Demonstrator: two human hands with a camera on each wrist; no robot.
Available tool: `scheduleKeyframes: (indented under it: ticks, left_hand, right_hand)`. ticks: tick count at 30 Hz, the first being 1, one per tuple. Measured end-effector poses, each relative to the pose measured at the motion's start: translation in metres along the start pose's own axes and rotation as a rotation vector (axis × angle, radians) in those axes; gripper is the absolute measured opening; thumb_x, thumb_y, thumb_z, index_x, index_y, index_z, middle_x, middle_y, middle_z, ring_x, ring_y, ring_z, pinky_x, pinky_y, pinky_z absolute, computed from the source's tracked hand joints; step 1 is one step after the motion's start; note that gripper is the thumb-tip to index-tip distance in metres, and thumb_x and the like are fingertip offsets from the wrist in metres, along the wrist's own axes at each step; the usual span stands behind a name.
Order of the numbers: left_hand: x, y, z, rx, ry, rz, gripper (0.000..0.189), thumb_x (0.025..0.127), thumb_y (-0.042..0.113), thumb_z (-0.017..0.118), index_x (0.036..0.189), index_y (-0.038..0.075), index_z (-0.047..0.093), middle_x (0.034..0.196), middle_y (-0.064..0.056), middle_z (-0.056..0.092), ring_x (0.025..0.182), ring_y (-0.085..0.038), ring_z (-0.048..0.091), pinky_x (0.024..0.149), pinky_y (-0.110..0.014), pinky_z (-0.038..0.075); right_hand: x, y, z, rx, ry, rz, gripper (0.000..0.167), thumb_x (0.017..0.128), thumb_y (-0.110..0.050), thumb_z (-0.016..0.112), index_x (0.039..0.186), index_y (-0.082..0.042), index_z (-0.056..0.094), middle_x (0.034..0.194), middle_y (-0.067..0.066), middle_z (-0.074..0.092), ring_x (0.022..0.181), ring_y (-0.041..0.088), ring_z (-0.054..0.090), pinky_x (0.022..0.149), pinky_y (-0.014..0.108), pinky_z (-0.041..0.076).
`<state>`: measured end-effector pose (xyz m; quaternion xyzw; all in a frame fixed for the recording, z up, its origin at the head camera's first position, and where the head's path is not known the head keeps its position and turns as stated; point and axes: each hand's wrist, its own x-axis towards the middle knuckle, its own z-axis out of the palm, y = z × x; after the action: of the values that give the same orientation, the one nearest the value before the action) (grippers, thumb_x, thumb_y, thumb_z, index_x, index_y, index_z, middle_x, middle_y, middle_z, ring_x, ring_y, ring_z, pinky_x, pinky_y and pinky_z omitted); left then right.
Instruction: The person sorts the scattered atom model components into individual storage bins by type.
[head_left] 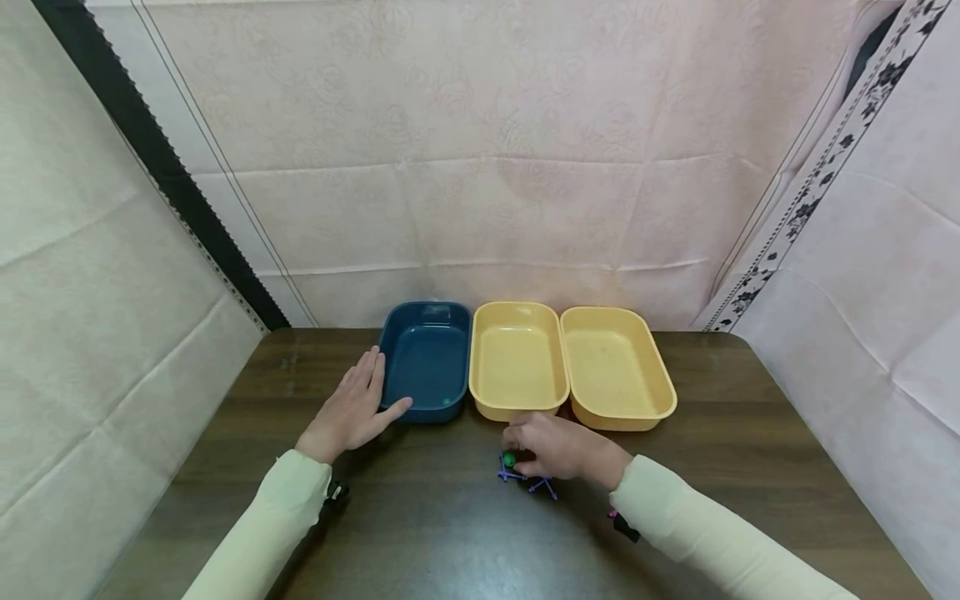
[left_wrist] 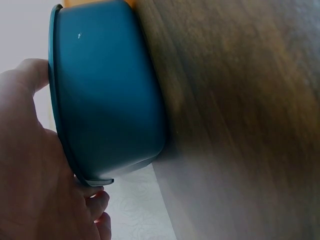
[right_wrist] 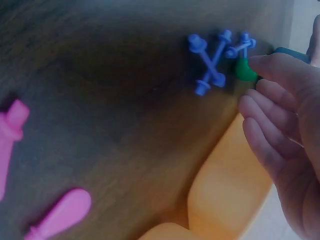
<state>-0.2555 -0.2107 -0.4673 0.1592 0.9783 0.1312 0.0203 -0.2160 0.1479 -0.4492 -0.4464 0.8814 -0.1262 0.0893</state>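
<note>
My left hand [head_left: 352,410] lies on the left rim of the dark blue tub [head_left: 429,308], fingers straight along the edge and thumb across the front corner. In the left wrist view, the thumb and fingers touch the rim of the blue tub [left_wrist: 107,90]. In front of the middle yellow tub, my right hand [head_left: 558,448] has bent fingers, with thumb and fingertips around a small green ball [head_left: 509,459]. Beside the ball lie blue cross-shaped pieces with knobbed ends, one blue cross [right_wrist: 210,65] plain in the right wrist view.
Two yellow tubs, the middle one [head_left: 517,404] and the right one [head_left: 618,412], stand against the blue tub at the back of the brown wooden table [head_left: 435,533]. Pink pieces, including a rounded pink one [right_wrist: 70,210], lie near my right wrist. Pale cloth [head_left: 480,125] surrounds the table.
</note>
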Motion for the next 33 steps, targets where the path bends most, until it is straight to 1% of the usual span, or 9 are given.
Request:
scheduleKeyframes:
  ticks: [5,9,12,15,20,25,33]
  left_hand:
    - [0.000,0.000,0.000,-0.007,0.013,0.007,0.104,0.105,0.069,0.042,0.167,-0.007,0.006,0.177,-0.025,0.002,0.165,-0.046,0.007,0.133,-0.062,0.012]
    - [-0.001,0.001,0.000,0.000,0.023,0.014,0.105,0.104,0.069,0.042,0.166,-0.008,0.008,0.177,-0.027,0.004,0.164,-0.047,0.009,0.133,-0.063,0.013]
    - [-0.002,0.002,0.000,0.002,0.024,0.013,0.104,0.104,0.069,0.042,0.166,-0.008,0.008,0.177,-0.026,0.005,0.164,-0.046,0.009,0.133,-0.062,0.014]
    - [-0.003,0.002,0.000,-0.001,0.029,0.017,0.103,0.105,0.068,0.043,0.166,-0.008,0.009,0.177,-0.026,0.005,0.164,-0.046,0.010,0.133,-0.062,0.014]
    - [-0.003,0.003,-0.001,0.004,0.034,0.021,0.103,0.105,0.068,0.043,0.166,-0.008,0.010,0.177,-0.026,0.006,0.164,-0.046,0.010,0.133,-0.062,0.014]
    - [-0.003,0.003,-0.002,0.005,0.037,0.023,0.103,0.105,0.068,0.043,0.166,-0.009,0.010,0.177,-0.027,0.006,0.164,-0.047,0.010,0.133,-0.062,0.014]
    - [-0.003,0.001,0.000,0.000,0.037,0.020,0.103,0.105,0.068,0.043,0.166,-0.008,0.009,0.177,-0.026,0.006,0.164,-0.046,0.010,0.133,-0.062,0.014]
  right_hand:
    - [0.003,0.003,0.007,0.007,0.008,0.009,0.015,0.095,-0.018,0.080,0.108,-0.011,0.074,0.101,0.001,0.071,0.088,0.008,0.063,0.076,0.016,0.055]
    - [0.005,0.005,0.011,0.018,0.003,0.002,0.012,0.096,-0.018,0.079,0.105,-0.012,0.074,0.098,-0.001,0.069,0.085,0.003,0.058,0.074,0.015,0.053]
    - [0.006,0.006,0.014,0.031,0.006,-0.007,0.008,0.096,-0.015,0.078,0.102,-0.012,0.074,0.096,-0.001,0.068,0.084,0.002,0.054,0.072,0.014,0.050]
    - [0.006,0.007,0.014,0.038,0.016,-0.009,0.008,0.095,-0.012,0.078,0.101,-0.012,0.074,0.095,-0.001,0.068,0.082,0.002,0.054,0.071,0.013,0.050]
    - [0.003,0.003,0.005,0.072,0.015,0.002,0.012,0.093,-0.011,0.079,0.104,-0.010,0.075,0.094,0.000,0.068,0.080,0.007,0.059,0.069,0.014,0.051]
    - [0.000,-0.003,-0.009,0.103,0.006,0.018,0.011,0.092,-0.013,0.079,0.103,-0.012,0.075,0.091,-0.003,0.066,0.079,0.010,0.061,0.067,0.014,0.051]
    - [0.000,-0.009,-0.030,0.090,0.041,0.009,0.011,0.091,-0.013,0.080,0.101,-0.011,0.075,0.091,-0.002,0.067,0.080,0.013,0.064,0.069,0.014,0.053]
